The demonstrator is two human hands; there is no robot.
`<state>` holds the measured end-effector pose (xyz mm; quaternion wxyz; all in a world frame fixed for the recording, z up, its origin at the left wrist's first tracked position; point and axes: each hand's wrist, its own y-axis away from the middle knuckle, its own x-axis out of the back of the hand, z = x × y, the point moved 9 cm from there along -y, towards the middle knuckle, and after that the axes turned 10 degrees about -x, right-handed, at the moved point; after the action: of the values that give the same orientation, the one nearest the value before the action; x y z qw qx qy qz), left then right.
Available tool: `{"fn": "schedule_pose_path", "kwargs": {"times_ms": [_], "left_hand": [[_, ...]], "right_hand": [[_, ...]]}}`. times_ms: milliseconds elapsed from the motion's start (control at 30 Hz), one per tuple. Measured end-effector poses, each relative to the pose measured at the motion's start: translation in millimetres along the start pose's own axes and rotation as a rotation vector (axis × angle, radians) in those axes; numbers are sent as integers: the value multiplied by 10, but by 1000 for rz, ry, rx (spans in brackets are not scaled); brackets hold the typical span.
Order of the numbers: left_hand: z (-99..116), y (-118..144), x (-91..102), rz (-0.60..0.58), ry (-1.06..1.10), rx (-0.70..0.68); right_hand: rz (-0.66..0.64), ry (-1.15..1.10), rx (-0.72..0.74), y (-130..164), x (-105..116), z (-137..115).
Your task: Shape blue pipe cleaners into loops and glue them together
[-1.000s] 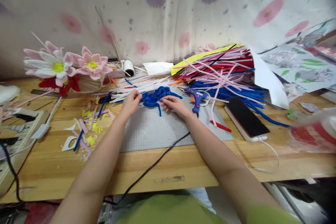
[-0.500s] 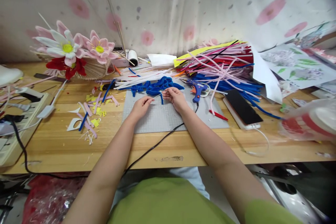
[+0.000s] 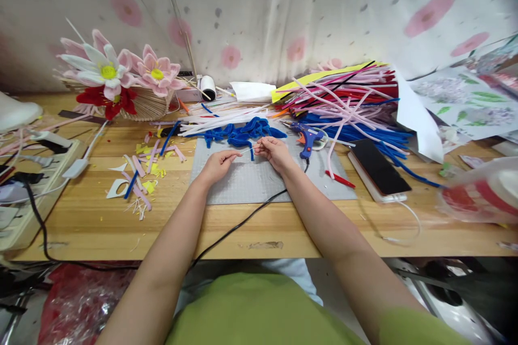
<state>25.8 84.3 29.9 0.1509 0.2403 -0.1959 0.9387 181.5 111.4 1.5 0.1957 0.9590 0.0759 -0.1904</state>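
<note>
My left hand (image 3: 216,164) and right hand (image 3: 274,152) each pinch an end of a thin wire (image 3: 247,149) over the mat (image 3: 259,183), just before the blue stems (image 3: 243,133); I judge it wants a steady pull, with open mat nearer me.

The red-and-white container (image 3: 481,194) at the right edge is blurred.
</note>
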Motion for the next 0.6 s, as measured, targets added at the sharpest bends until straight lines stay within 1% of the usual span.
{"fn": "schedule_pose_path", "kwargs": {"times_ms": [100,200,300,367,433,500,600], "left_hand": [[23,-6,30,0,43,11],[47,2,40,-50,92,33],[9,50,12,-136,146,115],[-39,98,-19,-187,210,190],[-61,136,-42,-226,273,233],[-66,157,-47,-259,303,239],[-107,165,-22,-290,274,236]], "right_hand": [[-23,-26,-30,11,-16,15],[-35,-38,-62,19,-26,38],[-21,-30,-82,12,-22,51],[0,-41,-92,1,-10,57],[20,-51,-98,-12,1,62],[41,-36,-85,-22,13,53],[73,45,-22,-20,28,-3]]}}
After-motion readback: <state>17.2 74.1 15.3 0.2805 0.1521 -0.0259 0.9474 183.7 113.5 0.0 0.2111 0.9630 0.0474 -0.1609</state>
